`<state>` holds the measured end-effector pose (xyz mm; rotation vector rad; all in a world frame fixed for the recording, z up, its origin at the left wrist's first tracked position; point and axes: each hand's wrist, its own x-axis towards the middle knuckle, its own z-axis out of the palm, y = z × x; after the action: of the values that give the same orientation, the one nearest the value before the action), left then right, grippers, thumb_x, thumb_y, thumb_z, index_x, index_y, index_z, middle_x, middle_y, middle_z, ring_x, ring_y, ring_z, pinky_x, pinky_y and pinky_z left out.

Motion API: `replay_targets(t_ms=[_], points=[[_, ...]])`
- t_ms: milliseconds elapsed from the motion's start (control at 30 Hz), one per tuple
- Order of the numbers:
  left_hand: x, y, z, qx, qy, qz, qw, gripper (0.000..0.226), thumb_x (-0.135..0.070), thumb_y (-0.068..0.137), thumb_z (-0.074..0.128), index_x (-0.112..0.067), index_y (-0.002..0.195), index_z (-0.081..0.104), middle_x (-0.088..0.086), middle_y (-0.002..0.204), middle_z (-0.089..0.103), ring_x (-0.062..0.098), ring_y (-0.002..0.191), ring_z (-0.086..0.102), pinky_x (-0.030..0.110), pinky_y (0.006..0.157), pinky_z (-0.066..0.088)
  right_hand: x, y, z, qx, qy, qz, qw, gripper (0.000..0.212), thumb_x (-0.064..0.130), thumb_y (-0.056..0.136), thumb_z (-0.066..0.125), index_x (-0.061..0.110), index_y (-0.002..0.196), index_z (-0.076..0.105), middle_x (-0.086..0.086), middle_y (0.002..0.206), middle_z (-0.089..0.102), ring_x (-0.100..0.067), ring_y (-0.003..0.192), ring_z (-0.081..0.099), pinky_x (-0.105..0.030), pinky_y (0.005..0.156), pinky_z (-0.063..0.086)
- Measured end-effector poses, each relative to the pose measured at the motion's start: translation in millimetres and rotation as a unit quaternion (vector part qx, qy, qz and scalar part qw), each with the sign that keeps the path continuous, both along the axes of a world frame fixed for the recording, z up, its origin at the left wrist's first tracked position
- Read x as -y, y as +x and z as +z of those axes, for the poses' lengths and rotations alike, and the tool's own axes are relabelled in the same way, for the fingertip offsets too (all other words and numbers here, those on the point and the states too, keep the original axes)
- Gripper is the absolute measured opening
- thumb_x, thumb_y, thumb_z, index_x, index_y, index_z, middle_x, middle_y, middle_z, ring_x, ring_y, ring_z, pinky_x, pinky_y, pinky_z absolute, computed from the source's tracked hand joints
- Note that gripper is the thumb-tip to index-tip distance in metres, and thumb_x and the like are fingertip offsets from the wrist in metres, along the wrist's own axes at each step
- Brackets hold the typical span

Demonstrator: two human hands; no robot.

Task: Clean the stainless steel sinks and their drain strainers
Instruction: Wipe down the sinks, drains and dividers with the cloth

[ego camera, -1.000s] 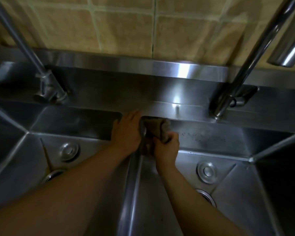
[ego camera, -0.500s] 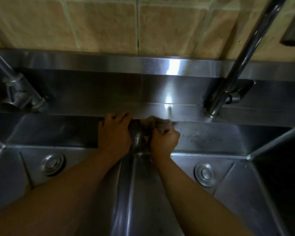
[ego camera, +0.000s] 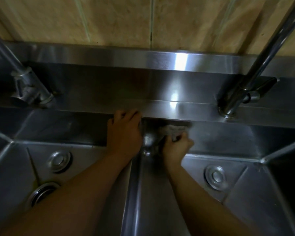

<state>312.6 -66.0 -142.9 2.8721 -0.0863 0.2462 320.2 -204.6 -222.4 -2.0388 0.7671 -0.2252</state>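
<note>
Beige wall tiles [ego camera: 109, 19] are backing two steel sinks [ego camera: 220, 138]; the right hand [ego camera: 176, 145] is gripping a cloth [ego camera: 173, 130] against the far wall by the divider [ego camera: 134, 184], while the left hand [ego camera: 124, 132], fingers relaxed, is resting on the rim.

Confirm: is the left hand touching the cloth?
Cannot tell. In the head view the left hand rests on the divider's left side; the cloth is gripped by the right hand beyond it.

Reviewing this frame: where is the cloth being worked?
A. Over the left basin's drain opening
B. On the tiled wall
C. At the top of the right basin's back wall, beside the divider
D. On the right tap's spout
C: the right hand grips the cloth against the right basin's back wall, just under the ledge, next to the divider.
</note>
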Motion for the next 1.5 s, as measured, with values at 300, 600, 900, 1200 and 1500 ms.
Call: replay_targets(t_ms=[300, 600, 900, 1200, 1500], points=[[1.5, -0.4, -0.7, -0.004, 0.01, 0.009, 1.0, 0.049, -0.023, 0.089, 0.046, -0.026, 0.137, 0.046, -0.007, 0.148, 0.038, 0.027, 0.127, 0.032, 0.039, 0.097, 0.03, -13.5, 1.2, 4.7, 0.042, 0.054, 0.027, 0.997, 0.017, 0.003, 0.088, 0.055, -0.007, 0.089, 0.069, -0.025, 0.089, 0.068, -0.036, 0.087, 0.063, -0.044, 0.081, 0.05], [2.6, -1.1, -1.1, 0.006, 0.011, 0.009, 1.0, 0.045, -0.023, 0.091, 0.047, -0.024, 0.135, 0.047, -0.007, 0.146, 0.039, 0.027, 0.126, 0.032, 0.039, 0.096, 0.028, 86.3, 1.6, -14.9, 0.025, 0.092, -0.15, 0.984, 0.024, -0.002, 0.086, 0.057, 0.001, 0.109, 0.054, -0.026, 0.119, 0.058, -0.04, 0.107, 0.058, -0.045, 0.096, 0.047], [2.6, -1.2, -3.3, 0.004, 0.016, 0.014, 1.0, 0.052, -0.022, 0.088, 0.047, -0.029, 0.139, 0.041, -0.01, 0.15, 0.033, 0.024, 0.129, 0.028, 0.038, 0.099, 0.027, -52.0, 12.8, -41.9, -0.059, -0.001, 0.081, 0.995, 0.027, 0.02, 0.096, 0.052, 0.001, 0.114, 0.061, -0.016, 0.118, 0.063, -0.03, 0.113, 0.056, -0.031, 0.097, 0.038], [1.6, -1.1, -3.3, 0.007, 0.001, 0.018, 1.0, 0.047, -0.023, 0.092, 0.044, -0.029, 0.138, 0.043, -0.01, 0.149, 0.035, 0.025, 0.129, 0.029, 0.039, 0.101, 0.027, 45.2, 1.4, -41.2, -0.073, 0.019, -0.049, 0.996, 0.024, 0.012, 0.088, 0.061, -0.005, 0.103, 0.067, -0.027, 0.107, 0.066, -0.04, 0.104, 0.061, -0.035, 0.084, 0.042], [4.0, 0.0, -2.0, 0.007, 0.017, 0.012, 1.0, 0.048, -0.025, 0.09, 0.051, -0.026, 0.137, 0.042, -0.007, 0.147, 0.035, 0.026, 0.127, 0.029, 0.04, 0.098, 0.028, 39.3, 3.5, -53.4, -0.123, 0.036, -0.028, 0.991, 0.046, 0.016, 0.091, 0.058, -0.003, 0.132, 0.045, -0.025, 0.137, 0.043, -0.038, 0.125, 0.042, -0.04, 0.104, 0.034]])
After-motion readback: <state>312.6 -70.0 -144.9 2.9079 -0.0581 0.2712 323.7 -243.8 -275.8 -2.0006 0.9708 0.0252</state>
